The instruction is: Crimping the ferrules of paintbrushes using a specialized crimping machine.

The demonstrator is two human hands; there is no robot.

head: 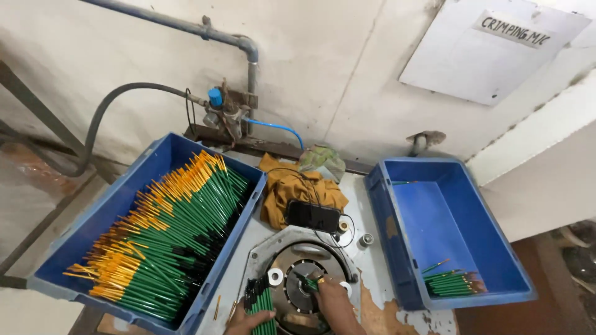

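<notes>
My left hand [248, 322] grips a bundle of green sticks with black tips [261, 302] at the bottom edge. My right hand [335, 305] holds one green stick [310, 283] with its fingertips over the round metal machine head [302, 282]. The blue crate at the left [93, 231] is full of green sticks with orange ends [167, 236]. The blue crate at the right [447, 229] holds a small pile of green sticks [453, 283] in its near corner.
A black phone [312, 216] with a cable lies on an orange cloth [292, 186] behind the machine. A small metal ring [366, 239] stands beside it. A pipe, hose and air valve [223, 111] run along the wall.
</notes>
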